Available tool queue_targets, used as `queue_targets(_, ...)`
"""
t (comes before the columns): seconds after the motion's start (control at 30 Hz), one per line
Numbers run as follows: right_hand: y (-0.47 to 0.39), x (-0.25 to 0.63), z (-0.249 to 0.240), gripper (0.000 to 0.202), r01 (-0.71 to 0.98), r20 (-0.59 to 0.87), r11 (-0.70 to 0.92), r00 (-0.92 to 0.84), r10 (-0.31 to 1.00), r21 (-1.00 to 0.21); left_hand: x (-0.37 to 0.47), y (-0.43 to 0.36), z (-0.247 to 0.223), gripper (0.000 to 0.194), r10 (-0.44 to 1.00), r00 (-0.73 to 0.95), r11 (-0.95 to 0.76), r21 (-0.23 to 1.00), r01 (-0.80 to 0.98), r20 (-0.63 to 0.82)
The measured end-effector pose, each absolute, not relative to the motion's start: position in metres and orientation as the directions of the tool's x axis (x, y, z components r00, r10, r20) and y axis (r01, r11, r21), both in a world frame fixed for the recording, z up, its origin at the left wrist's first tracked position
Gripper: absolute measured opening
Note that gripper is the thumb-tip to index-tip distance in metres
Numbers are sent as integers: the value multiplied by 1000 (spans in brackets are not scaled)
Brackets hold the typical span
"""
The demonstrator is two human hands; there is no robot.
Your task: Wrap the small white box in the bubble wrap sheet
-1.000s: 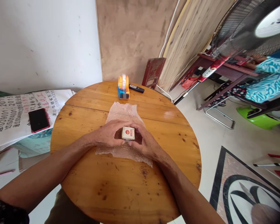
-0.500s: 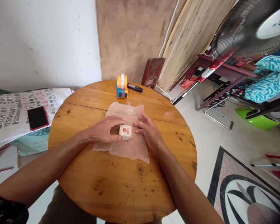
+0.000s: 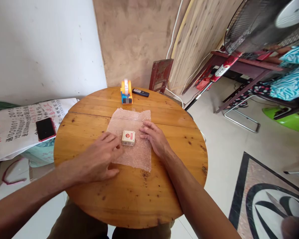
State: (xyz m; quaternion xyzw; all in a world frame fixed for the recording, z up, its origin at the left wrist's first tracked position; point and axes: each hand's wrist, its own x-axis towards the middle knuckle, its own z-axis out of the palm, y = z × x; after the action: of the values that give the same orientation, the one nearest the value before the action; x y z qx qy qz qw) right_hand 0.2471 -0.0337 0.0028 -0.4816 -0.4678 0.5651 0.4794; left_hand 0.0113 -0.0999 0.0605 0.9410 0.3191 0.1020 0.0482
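Note:
A small white box with a red label (image 3: pixel 128 138) sits on a sheet of bubble wrap (image 3: pixel 131 122) spread over the round wooden table (image 3: pixel 94 196). My left hand (image 3: pixel 99 159) rests open at the sheet's left edge, fingertips close to the box. Flat on the bubble wrap just right of the box lies my right hand (image 3: pixel 154 136), fingers spread and nothing in it. Neither hand grips the box.
An orange and blue tape dispenser (image 3: pixel 126 91) and a dark remote (image 3: pixel 141 93) sit at the table's far edge. A phone (image 3: pixel 45 128) lies on a printed sack (image 3: pixel 17 129) to the left. A red chair (image 3: pixel 160 74) stands behind; a fan (image 3: pixel 261 25) is at upper right.
Both hands were closed around the box a second ago. They have let it go and moved apart, leaving it on the flattened bubble wrap; my left hand has drawn back toward me.

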Motion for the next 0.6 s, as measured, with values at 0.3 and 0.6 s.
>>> queue_targets(0.3, -49, 240, 1, 63, 240, 114, 231, -420, 900, -943, 29, -112, 12, 15, 664, 593, -717, 162, 678, 456)
queue_targets(0.6, -44, 237, -15, 47, 347, 252, 384, -368, 895, -856, 28, -116, 6, 14, 672, 558, -726, 287, 625, 488)
